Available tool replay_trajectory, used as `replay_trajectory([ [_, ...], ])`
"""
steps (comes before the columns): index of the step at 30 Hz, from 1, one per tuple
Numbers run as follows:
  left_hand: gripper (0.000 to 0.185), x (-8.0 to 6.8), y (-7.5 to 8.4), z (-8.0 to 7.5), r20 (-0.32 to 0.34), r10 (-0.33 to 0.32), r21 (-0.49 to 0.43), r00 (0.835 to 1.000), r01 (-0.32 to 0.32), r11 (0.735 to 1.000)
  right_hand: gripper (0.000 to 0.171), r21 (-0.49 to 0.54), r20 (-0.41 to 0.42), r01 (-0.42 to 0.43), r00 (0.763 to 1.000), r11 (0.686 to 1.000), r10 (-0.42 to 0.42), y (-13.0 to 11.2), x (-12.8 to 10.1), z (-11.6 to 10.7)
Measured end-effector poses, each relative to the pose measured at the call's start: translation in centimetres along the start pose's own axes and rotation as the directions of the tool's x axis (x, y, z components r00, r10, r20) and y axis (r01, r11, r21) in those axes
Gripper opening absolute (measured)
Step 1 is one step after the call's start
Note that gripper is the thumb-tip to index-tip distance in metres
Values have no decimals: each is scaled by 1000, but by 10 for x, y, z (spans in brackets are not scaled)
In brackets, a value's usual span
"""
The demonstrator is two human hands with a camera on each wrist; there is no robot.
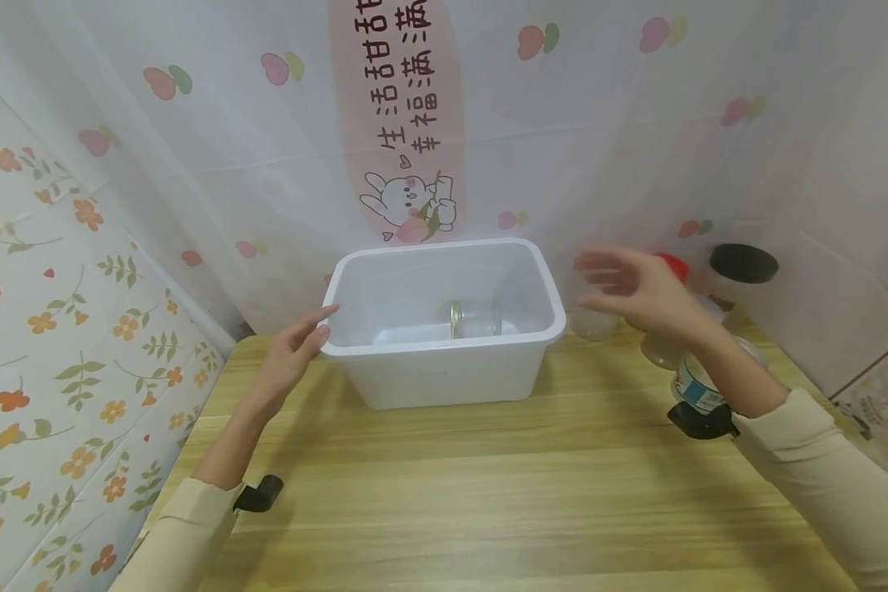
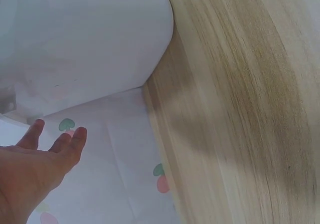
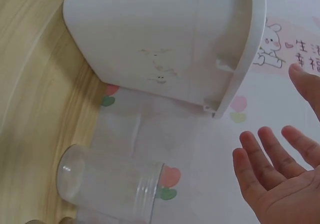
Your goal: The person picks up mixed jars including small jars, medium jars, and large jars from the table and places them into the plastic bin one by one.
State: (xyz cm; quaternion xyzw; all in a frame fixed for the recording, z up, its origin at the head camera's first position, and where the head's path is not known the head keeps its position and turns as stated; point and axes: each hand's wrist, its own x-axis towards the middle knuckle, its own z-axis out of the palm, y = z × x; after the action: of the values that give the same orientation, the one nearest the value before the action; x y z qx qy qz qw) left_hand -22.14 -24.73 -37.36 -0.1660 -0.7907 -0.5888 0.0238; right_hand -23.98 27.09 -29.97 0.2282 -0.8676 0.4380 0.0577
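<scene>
Clear, probably light and slippery, the upright jar [image 3: 107, 184] below my loose, empty right hand [image 1: 640, 289] would hold best round its body, while my uncurled left hand [image 1: 284, 359] touches the white tub [image 1: 444, 374].

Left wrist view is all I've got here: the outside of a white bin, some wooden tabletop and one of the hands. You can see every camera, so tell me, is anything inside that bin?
Observer: Yes, a gold-rimmed jar lies on its side in the white bin.
Operator: Okay, and the other hand, is it holding something?
Observer: No, the right hand is empty, as its bare palm in the right wrist view shows.
Operator: Anything standing just past the bin on that side?
Observer: Yes, a clear jar stands upright on the tabletop there.
</scene>
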Motion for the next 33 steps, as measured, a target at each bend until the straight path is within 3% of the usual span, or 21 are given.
replay_trajectory([
  [19, 47, -1, 1, 2, -12, -9, 6, 1000, 9, 1000, 66, 64, -63, -36, 997, 997, 40, 20, -22, -16],
  [33, 47, -1, 2, 4, -17, -22, 1, 1000, 22, 1000, 65, 24, -64, -74, 995, 997, 76, 33, -32, -27],
])
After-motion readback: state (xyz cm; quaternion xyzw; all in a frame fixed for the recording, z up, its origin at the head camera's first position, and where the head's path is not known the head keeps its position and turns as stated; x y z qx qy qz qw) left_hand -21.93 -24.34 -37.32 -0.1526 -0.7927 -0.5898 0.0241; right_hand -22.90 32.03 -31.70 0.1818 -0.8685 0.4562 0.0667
